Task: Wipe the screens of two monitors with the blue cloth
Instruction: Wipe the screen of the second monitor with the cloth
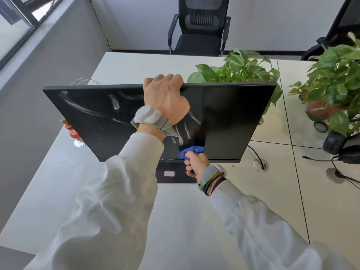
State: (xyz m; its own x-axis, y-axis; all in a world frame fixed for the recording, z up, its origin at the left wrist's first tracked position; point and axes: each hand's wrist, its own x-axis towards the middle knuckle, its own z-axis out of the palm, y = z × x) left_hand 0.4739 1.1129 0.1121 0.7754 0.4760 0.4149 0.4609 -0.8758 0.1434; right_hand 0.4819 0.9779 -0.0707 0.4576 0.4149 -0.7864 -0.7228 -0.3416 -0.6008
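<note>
Left hand (165, 96) is hooked over the top edge of the monitor (233, 117), fingers curled over the rim, palm and thumb in front of the glass. I read it as a brace. Right hand (196, 164) is fisted tight round the blue cloth (191, 151). The cloth is bunched into a wad and sits against the screen at its bottom edge, just right of centre, above the stand base (169, 173).

Handling, my call: the cloth is soft and light and crushes to any shape. A wad gives a small contact patch, so I'd flatten it to cover more. The panel looks thin, stiff and glossy, probably fragile under hard point pressure, and likely to rock on its stand, hence the top grip. I'd hold by the bezel, not the glass, since skin on the screen can leave marks.

White streaks (81, 108) run over the left half and middle of the screen; the right half looks dark and clean. I judge this monitor partway done, with the left side to do.

Room: the desk (175, 221) in front of the stand gives my forearms space. A red-labelled bottle (73, 131) stands behind the lower left corner. A leafy potted plant (239, 69) sits right behind the top right edge; touching or not, I cannot tell. Another plant (335, 75) and a headset (339, 145) are well off to the right. A dark panel (346, 20) at the far upper right may be the second monitor; unclear.
</note>
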